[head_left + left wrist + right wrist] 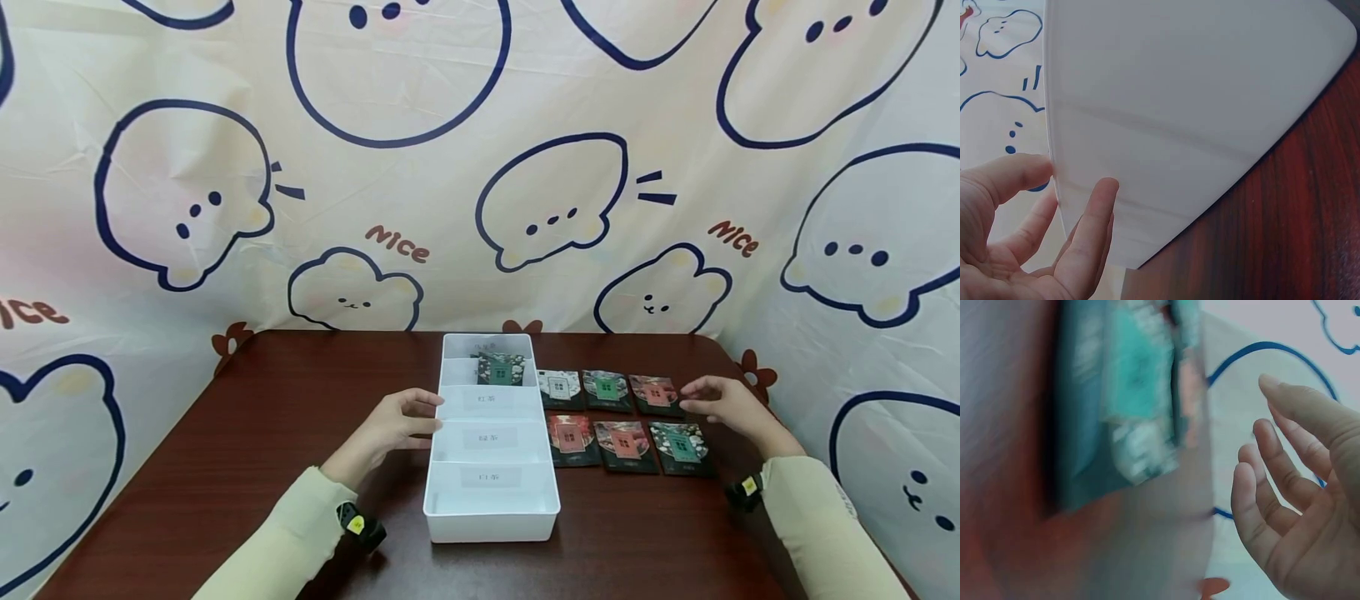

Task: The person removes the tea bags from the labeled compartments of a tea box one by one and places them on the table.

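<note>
White box [491,529], left hand [390,425] touching its side, unclenched; right hand [726,407], empty, fingers apart, best pinches the nearest packet [655,394] edgewise.

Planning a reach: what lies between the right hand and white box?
In the head view: red-labelled packet nearest the right hand, then green-labelled packet, then white-labelled packet beside the white box; three more packets in front.

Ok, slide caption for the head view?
Left hand at the box, right hand beside six packets on the table.
</note>
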`<state>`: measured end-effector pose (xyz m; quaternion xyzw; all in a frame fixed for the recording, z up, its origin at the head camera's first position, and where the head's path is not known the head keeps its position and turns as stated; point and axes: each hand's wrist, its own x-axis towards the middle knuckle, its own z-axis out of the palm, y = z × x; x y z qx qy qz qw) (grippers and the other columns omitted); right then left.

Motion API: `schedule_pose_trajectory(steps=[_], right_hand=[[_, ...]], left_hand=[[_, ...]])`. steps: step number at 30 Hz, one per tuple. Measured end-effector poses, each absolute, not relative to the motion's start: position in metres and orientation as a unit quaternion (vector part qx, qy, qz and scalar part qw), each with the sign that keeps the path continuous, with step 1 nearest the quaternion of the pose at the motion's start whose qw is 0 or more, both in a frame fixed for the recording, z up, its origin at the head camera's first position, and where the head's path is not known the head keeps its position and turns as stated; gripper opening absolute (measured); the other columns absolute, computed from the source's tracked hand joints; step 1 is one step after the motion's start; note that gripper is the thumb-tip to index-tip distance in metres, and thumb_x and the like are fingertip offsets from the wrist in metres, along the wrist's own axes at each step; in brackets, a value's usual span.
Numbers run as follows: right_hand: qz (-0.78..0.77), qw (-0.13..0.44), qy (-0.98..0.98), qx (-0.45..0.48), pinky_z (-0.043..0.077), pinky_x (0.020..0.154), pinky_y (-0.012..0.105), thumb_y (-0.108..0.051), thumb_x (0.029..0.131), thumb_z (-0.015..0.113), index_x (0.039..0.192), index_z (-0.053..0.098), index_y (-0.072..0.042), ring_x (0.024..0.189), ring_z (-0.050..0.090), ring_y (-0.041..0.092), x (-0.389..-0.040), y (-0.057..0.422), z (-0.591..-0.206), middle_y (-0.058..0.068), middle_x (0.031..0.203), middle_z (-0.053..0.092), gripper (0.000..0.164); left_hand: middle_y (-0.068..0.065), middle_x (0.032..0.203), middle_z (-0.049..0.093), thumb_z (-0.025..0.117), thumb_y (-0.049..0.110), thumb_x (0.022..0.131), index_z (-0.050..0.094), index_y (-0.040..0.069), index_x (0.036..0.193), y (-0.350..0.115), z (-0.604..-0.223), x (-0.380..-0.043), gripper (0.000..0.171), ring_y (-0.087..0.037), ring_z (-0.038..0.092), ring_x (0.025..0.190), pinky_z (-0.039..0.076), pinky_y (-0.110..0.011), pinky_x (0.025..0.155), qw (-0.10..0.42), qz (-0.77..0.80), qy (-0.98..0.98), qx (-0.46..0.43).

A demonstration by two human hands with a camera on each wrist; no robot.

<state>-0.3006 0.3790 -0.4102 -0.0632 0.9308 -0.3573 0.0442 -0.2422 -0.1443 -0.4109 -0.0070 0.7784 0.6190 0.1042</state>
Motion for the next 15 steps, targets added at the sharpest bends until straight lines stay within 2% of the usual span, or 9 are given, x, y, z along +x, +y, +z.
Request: schedule_pose_trajectory(steps=[4, 9, 11, 15], right_hand=[[-0.386, 0.023, 0.919, -0.079, 0.057, 0.073, 0.029, -0.035, 0.093, 0.065, 0.122, 0.058, 0.001, 0.094, 0.063, 0.022, -0.305, 0.370, -0.393, 0.018, 0.114, 0.062, 0.048], [-0.418, -0.001, 0.903, -0.096, 0.058, 0.079, 0.032, -0.043, 0.091, 0.064, 0.123, 0.058, -0.004, 0.094, 0.064, 0.013, -0.316, 0.345, -0.375, 0.014, 0.117, 0.061, 0.050], [-0.431, -0.010, 0.896, -0.108, 0.057, 0.080, 0.029, -0.044, 0.091, 0.064, 0.123, 0.058, -0.006, 0.091, 0.064, 0.007, -0.320, 0.331, -0.368, 0.010, 0.118, 0.061, 0.050], [-0.477, -0.012, 0.867, -0.143, 0.054, 0.081, 0.019, -0.037, 0.093, 0.064, 0.123, 0.058, -0.006, 0.091, 0.064, 0.004, -0.321, 0.295, -0.351, 0.004, 0.116, 0.061, 0.043]], left_hand=[[-0.020, 0.118, 0.058, 0.071, 0.005, 0.085, 0.061, 0.004, 0.120, -0.144, -0.411, -0.243, 0.037, -0.023, 0.067, 0.088, 0.060, -0.042, 0.076, 0.106, 0.620, 0.777, -0.007], [-0.020, 0.118, 0.057, 0.071, 0.005, 0.085, 0.061, 0.004, 0.120, -0.145, -0.411, -0.243, 0.037, -0.022, 0.067, 0.088, 0.060, -0.042, 0.077, 0.108, 0.621, 0.776, -0.008], [-0.020, 0.118, 0.057, 0.072, 0.005, 0.084, 0.061, 0.004, 0.120, -0.145, -0.412, -0.243, 0.037, -0.022, 0.067, 0.088, 0.060, -0.042, 0.077, 0.107, 0.621, 0.776, -0.009], [-0.019, 0.117, 0.058, 0.072, 0.005, 0.084, 0.061, 0.004, 0.120, -0.144, -0.412, -0.243, 0.037, -0.022, 0.067, 0.087, 0.060, -0.042, 0.076, 0.106, 0.621, 0.777, -0.007]])
